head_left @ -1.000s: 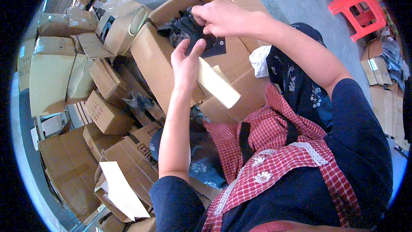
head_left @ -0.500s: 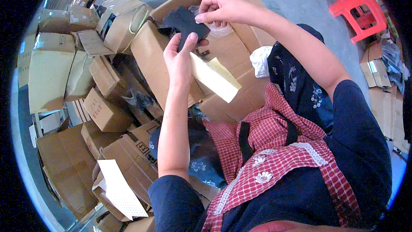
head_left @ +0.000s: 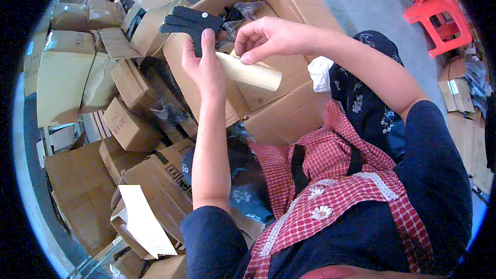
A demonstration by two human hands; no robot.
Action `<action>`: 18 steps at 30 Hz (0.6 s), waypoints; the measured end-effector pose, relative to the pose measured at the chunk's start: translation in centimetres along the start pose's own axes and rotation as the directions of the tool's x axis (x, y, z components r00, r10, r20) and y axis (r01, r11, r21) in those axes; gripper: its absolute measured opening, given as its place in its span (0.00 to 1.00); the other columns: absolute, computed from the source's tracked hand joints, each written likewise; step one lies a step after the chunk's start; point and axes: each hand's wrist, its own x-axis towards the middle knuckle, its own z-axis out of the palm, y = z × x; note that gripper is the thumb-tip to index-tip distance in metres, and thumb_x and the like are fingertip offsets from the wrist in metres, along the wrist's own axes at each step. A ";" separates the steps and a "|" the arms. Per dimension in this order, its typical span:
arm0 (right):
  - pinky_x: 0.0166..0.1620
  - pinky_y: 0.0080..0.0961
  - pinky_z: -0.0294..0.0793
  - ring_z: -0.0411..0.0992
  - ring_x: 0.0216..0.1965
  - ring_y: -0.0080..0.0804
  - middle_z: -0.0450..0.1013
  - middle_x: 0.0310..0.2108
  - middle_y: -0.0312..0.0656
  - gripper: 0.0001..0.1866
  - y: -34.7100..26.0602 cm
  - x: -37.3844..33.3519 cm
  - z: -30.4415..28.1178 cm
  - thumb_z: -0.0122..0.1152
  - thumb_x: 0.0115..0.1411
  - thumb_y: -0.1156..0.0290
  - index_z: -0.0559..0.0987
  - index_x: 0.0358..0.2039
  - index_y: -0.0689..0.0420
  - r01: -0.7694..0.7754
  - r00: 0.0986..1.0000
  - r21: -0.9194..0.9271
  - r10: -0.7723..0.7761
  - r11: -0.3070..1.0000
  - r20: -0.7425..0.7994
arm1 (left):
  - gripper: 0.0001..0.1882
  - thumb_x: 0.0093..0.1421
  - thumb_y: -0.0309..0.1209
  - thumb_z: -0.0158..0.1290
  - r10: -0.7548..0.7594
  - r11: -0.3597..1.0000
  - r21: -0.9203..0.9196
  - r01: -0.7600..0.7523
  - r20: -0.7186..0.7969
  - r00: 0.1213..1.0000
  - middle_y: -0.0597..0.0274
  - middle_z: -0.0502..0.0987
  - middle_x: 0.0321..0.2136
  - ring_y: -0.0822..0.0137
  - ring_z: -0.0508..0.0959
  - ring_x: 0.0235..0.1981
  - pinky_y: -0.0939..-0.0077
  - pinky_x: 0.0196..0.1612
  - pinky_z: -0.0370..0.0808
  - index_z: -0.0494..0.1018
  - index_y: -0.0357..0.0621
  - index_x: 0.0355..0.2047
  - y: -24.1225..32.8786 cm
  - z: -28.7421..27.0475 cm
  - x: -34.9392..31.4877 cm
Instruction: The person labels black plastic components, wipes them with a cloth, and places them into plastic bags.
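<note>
My left hand (head_left: 205, 67) is raised in front of me and grips a flat black part (head_left: 191, 22) with a small light dot, held by its lower stem. My right hand (head_left: 266, 36) hovers just to the right of it, thumb and fingers pinched together with nothing visible between them. Below both hands stands a large open cardboard box (head_left: 268, 88) holding more black parts in clear bags (head_left: 243, 13). One flap of the box (head_left: 250, 72) juts out under my right hand.
Many cardboard boxes (head_left: 67, 72) are piled at my left, some open, some flattened. A white perforated sheet (head_left: 142, 222) lies on the lower boxes. A red plastic stool (head_left: 439, 18) stands on the grey floor at the upper right. A white cloth (head_left: 320, 72) lies beside the big box.
My left hand has lifted the black part up and to the left, out over the box edge. My right hand has let go of it and drawn back to the right.
</note>
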 end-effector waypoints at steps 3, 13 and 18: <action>0.44 0.19 0.71 0.72 0.36 0.20 0.75 0.33 0.35 0.12 0.0 0.3 0.3 0.64 0.56 0.69 0.76 0.38 0.61 0.035 0.999 -0.002 -0.035 0.999 -0.012 | 0.08 0.63 0.28 0.54 0.033 0.999 0.021 -0.034 0.044 0.998 0.61 0.78 0.30 0.72 0.77 0.30 0.79 0.35 0.73 0.72 0.34 0.36 0.3 0.0 -0.1; 0.38 0.19 0.72 0.73 0.32 0.20 0.75 0.28 0.36 0.08 0.5 0.1 1.4 0.64 0.54 0.73 0.74 0.31 0.61 0.094 0.978 -0.208 -0.129 0.974 -0.164 | 0.09 0.62 0.31 0.56 0.136 0.961 0.231 -0.150 0.075 0.988 0.62 0.78 0.30 0.76 0.73 0.31 0.79 0.35 0.71 0.72 0.35 0.32 0.4 0.2 -0.2; 0.35 0.21 0.72 0.73 0.30 0.21 0.73 0.27 0.36 0.09 -0.3 -0.1 1.7 0.64 0.53 0.73 0.74 0.30 0.61 0.104 0.969 -0.275 -0.160 0.956 -0.188 | 0.09 0.62 0.31 0.56 0.095 0.975 0.195 -0.106 0.065 0.993 0.62 0.78 0.30 0.75 0.73 0.31 0.78 0.35 0.71 0.73 0.35 0.33 0.2 -0.1 -0.4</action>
